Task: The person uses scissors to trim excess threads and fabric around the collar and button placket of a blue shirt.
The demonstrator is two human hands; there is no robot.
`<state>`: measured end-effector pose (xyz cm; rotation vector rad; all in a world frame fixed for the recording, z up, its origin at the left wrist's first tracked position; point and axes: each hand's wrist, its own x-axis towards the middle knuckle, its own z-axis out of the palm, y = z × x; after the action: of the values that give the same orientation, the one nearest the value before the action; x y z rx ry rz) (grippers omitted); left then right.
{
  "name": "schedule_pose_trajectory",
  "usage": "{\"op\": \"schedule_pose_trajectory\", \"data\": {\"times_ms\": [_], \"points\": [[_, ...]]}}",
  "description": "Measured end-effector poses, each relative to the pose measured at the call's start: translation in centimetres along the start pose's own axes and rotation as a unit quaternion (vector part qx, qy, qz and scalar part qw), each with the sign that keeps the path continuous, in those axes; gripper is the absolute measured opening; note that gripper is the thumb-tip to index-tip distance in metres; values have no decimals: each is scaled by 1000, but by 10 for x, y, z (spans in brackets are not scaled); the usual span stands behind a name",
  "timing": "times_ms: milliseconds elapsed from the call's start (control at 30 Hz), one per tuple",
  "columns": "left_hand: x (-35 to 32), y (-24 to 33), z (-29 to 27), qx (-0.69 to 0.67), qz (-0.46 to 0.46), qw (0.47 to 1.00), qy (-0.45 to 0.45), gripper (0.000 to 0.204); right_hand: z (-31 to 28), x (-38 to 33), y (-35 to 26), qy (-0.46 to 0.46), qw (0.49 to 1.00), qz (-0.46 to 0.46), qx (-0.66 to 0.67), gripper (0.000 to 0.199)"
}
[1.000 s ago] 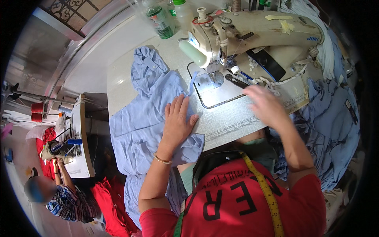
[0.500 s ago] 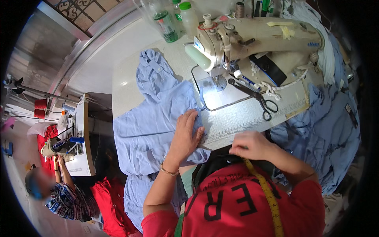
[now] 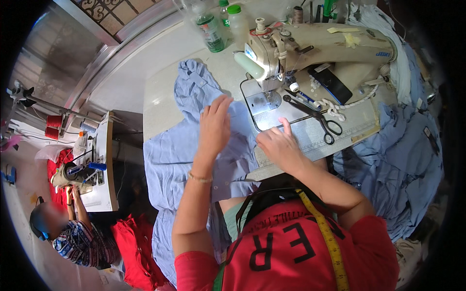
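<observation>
A light blue shirt (image 3: 174, 150) lies spread on the sewing table, with its collar and a buttoned part bunched at the far end. My left hand (image 3: 216, 127) rests on the shirt's upper part, fingers stretched out and pointing away from me. Beside the shirt's right edge, my right hand (image 3: 281, 148) has its thumb raised apart from bent fingers; the fingertips are at the cloth. Just beyond is the metal needle plate (image 3: 259, 104) of a beige sewing machine (image 3: 335, 46). Its presser foot stands over the plate, with no cloth under it.
Black scissors (image 3: 320, 121), a pen (image 3: 308, 99), a white cord (image 3: 335, 112) and a dark phone (image 3: 331, 85) lie right of the needle. Bottles (image 3: 211, 34) stand at the back. More blue garments (image 3: 383, 160) hang at right. A co-worker (image 3: 80, 242) sews at another table (image 3: 109, 169) on the left.
My left hand has moved away from me, up the shirt. My right hand has come from near my waist to the shirt's right edge.
</observation>
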<state>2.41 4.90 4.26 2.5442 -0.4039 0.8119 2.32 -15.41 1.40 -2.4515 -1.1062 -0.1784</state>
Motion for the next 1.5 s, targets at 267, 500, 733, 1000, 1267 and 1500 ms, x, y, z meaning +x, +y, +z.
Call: {"op": "schedule_pose_trajectory", "data": {"times_ms": [267, 500, 733, 1000, 1267, 1500], "points": [[-5, -31, 28, -145, -153, 977, -13, 18, -16, -30, -7, -88, 944, 43, 316, 13], [-18, -24, 18, -237, -163, 958, -12, 24, -22, -16, -9, -334, 782, 112, 514, 20], [-16, -20, 36, -101, -97, 989, -53, 21, -2, -13, 4, 30, 897, 127, 422, 28], [-6, -7, 40, -347, -193, 915, 69, 10, 25, 17, -2, -114, 420, 215, 874, 34], [-4, -5, 46, -362, -156, 917, 60, 12, 30, 11, 6, -85, 306, 224, 921, 42], [-18, 9, -4, -172, -90, 981, 7, 18, 18, 12, -4, 78, 456, 208, 862, 45]]}}
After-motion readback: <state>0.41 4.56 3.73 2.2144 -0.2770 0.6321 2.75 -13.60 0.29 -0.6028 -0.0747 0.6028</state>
